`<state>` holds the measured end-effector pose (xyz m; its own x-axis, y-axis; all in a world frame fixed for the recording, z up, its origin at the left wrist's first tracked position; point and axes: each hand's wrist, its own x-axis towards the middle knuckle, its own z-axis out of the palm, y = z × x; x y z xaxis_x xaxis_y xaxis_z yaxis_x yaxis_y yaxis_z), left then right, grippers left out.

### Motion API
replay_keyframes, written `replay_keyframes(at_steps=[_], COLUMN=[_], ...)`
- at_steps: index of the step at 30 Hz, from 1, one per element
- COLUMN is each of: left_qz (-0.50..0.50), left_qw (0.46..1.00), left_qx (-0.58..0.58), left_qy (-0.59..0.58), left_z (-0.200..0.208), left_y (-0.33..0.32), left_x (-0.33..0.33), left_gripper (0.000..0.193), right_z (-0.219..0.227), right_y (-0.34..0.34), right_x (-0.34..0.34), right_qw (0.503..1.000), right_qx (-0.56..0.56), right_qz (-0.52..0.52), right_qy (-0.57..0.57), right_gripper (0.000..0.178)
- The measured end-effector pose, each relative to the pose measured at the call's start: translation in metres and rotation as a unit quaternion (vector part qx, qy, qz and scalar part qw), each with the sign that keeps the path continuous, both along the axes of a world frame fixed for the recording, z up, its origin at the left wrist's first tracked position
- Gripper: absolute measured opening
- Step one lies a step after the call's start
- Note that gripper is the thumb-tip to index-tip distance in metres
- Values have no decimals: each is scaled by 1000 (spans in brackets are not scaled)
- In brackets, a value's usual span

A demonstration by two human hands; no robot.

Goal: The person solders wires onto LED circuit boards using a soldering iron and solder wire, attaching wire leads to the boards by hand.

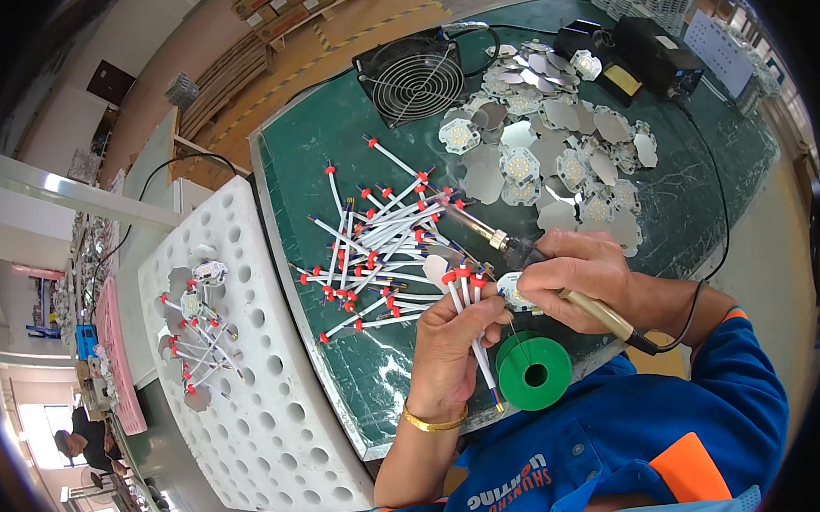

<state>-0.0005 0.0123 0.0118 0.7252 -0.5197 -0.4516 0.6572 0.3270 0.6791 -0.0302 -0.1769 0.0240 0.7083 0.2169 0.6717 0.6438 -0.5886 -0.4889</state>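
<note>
My right hand (583, 280) is closed round a soldering iron (600, 316), its metal tip pointing to the far left over the wire pile. Pinched in my left hand (455, 345) are several white cables (480, 363) with red collars. A round white LED board (514, 291) lies between my two hands, partly hidden by the right fingers. Close by is a green spool (518, 393), from which a thin solder wire (512, 325) rises toward my left fingers. A heap of white cables (386, 234) with red collars lies just beyond my left hand.
Many LED boards and silvery discs (551, 140) cover the far side of the green table (306, 187). Behind stand a black fan (416, 82) and a black soldering station (653, 58); its cord (723, 197) loops along the right. A holed white foam board (250, 354) lies left.
</note>
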Motion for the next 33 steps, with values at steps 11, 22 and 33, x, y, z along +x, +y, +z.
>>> replay_keyframes(at_steps=[11, 22, 33], left_qz=[-43, -80, -115], left_qw=[993, 989, 988], left_qx=[29, 17, 28], left_qy=[-108, -122, -94], left_z=[-10, -21, -29], left_y=[1, -1, -12], left_x=[6, 9, 3], left_gripper=[20, 19, 29], right_z=[-1, -10, -12], right_y=[4, 0, 8], right_x=[6, 4, 0], right_qw=[988, 984, 983], right_qx=[135, 160, 172], right_qz=[21, 48, 10], right_qy=[65, 58, 66], right_gripper=[22, 20, 23])
